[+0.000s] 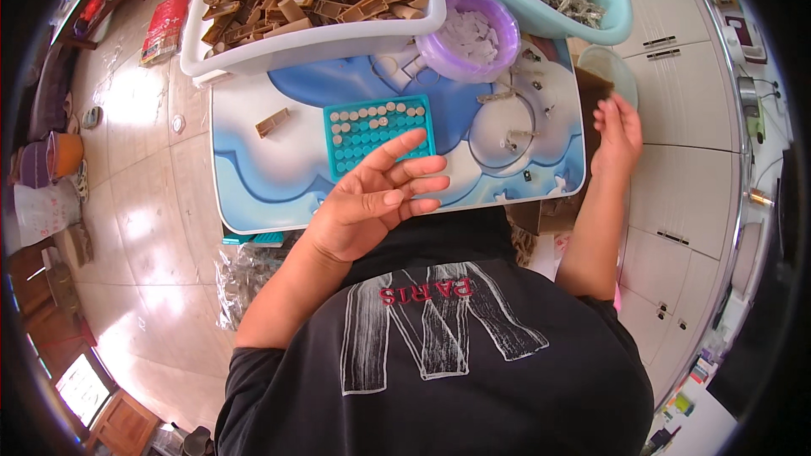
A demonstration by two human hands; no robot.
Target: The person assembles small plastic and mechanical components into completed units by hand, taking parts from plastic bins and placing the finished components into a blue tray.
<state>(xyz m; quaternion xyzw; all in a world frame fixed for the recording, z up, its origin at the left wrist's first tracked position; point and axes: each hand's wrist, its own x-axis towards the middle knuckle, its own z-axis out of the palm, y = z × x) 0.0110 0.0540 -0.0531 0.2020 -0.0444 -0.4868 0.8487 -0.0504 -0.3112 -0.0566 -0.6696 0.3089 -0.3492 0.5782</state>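
My left hand [380, 194] is held over the near edge of the table, palm turned to the right. Its fingers are apart, and nothing shows in them. Just beyond its fingertips lies a turquoise tray [331, 131] with rows of round holes; small pale round pieces [372, 112] fill part of its far rows. My right hand [618, 131] is raised off the table's right edge, near a cardboard flap [593, 83]. Its fingers are loosely bent and partly apart, with nothing visible between them. A single tan plastic piece [272, 122] lies left of the tray.
A white tub [312, 46] heaped with tan plastic pieces stands at the table's far side. Beside it are a purple bowl [513, 55] of white bits and a pale-blue basin [621, 17] of small metallic parts. Small dark parts lie scattered on the patterned table [245, 190]'s right side.
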